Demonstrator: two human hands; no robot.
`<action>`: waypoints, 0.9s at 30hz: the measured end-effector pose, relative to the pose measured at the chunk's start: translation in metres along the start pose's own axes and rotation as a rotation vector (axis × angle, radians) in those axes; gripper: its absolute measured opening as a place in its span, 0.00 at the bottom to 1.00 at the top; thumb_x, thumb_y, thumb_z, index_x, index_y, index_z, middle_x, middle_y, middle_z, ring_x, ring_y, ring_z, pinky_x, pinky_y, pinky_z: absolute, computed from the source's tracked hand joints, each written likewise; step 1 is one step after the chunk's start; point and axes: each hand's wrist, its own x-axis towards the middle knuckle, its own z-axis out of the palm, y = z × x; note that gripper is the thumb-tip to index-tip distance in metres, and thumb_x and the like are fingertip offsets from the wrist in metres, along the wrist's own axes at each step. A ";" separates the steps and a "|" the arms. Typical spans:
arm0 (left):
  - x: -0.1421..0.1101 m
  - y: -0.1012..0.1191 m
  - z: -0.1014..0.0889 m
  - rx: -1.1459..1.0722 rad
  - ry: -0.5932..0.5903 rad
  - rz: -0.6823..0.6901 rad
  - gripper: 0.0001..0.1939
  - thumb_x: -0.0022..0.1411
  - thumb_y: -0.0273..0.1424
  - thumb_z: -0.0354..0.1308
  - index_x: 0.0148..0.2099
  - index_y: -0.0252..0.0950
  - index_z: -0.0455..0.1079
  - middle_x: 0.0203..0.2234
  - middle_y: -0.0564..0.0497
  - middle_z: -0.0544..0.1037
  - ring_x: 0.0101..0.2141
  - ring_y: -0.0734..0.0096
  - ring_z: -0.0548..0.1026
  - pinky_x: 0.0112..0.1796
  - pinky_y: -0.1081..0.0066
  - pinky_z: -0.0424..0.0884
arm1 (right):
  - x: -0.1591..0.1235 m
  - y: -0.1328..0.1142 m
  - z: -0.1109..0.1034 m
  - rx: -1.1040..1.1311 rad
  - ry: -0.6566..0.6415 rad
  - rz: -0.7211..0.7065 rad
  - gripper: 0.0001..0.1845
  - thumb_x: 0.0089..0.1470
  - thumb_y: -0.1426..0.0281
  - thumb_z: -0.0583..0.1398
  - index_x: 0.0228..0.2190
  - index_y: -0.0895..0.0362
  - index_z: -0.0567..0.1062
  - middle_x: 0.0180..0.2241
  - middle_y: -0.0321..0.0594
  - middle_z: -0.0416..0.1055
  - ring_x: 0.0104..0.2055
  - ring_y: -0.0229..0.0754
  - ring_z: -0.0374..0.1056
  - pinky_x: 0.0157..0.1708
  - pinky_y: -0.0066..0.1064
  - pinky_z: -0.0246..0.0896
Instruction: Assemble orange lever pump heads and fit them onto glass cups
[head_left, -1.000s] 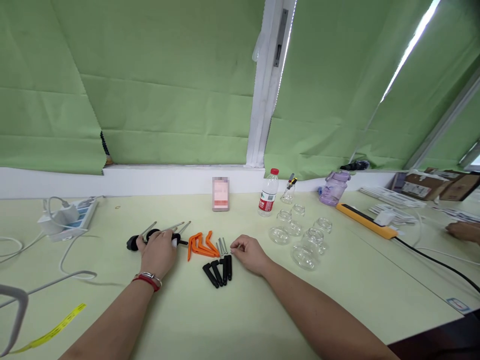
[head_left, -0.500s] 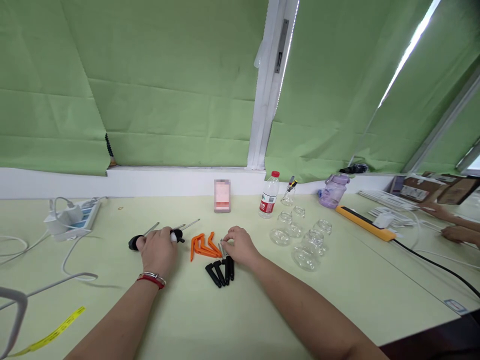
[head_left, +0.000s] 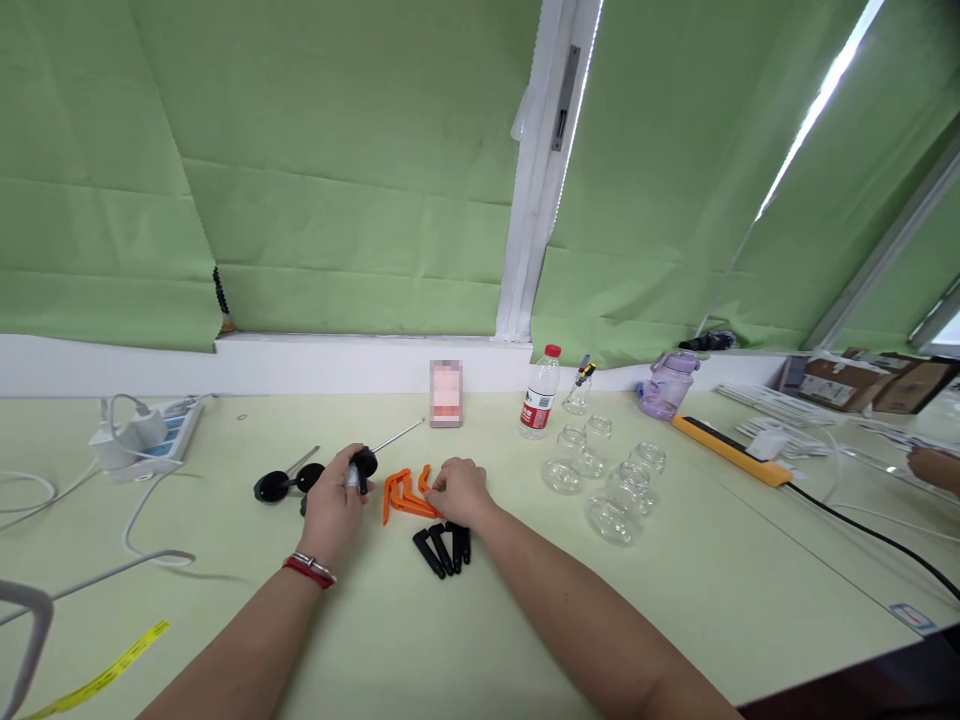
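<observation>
My left hand point(head_left: 331, 505) grips a black-handled tool point(head_left: 366, 461) whose thin metal shaft points up and right, lifted a little off the table. Two more black round-handled tools point(head_left: 279, 484) lie just left of it. My right hand point(head_left: 459, 491) rests with curled fingers on a small pile of orange angled pieces point(head_left: 401, 494) and short metal pins; whether it grips one I cannot tell. Several black sleeves point(head_left: 441, 546) lie side by side just in front of that hand.
Several clear glass jars point(head_left: 609, 480) stand to the right, with a water bottle point(head_left: 538, 394), a pink card point(head_left: 445, 392) and a purple jug point(head_left: 664, 381) behind. A power strip point(head_left: 146, 430) with cables lies left, an orange-black bar point(head_left: 731, 449) right. Another person's hand point(head_left: 934, 465) shows far right.
My left hand has picked one black-handled tool out of the group and raised it to the right. My right hand slid left from the pins onto the orange pieces.
</observation>
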 end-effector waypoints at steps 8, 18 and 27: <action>-0.004 0.003 0.004 -0.210 -0.031 0.011 0.17 0.60 0.32 0.45 0.52 0.38 0.60 0.26 0.51 0.76 0.23 0.67 0.76 0.33 0.60 0.73 | 0.002 0.003 -0.005 0.276 0.046 0.000 0.09 0.41 0.73 0.63 0.14 0.57 0.72 0.36 0.41 0.74 0.45 0.47 0.64 0.44 0.35 0.50; -0.008 -0.004 0.013 -0.195 -0.057 0.077 0.17 0.57 0.30 0.46 0.49 0.41 0.61 0.44 0.45 0.72 0.37 0.61 0.75 0.37 0.59 0.72 | -0.021 0.022 -0.048 1.015 -0.081 0.117 0.21 0.41 0.55 0.64 0.30 0.59 0.70 0.30 0.42 0.72 0.27 0.38 0.66 0.29 0.32 0.59; -0.026 0.017 0.013 -0.053 -0.221 0.251 0.20 0.54 0.25 0.45 0.50 0.39 0.61 0.41 0.47 0.74 0.40 0.60 0.73 0.42 0.62 0.68 | -0.051 0.039 -0.061 1.477 -0.203 0.159 0.16 0.46 0.62 0.65 0.36 0.56 0.73 0.24 0.33 0.64 0.19 0.30 0.52 0.22 0.27 0.46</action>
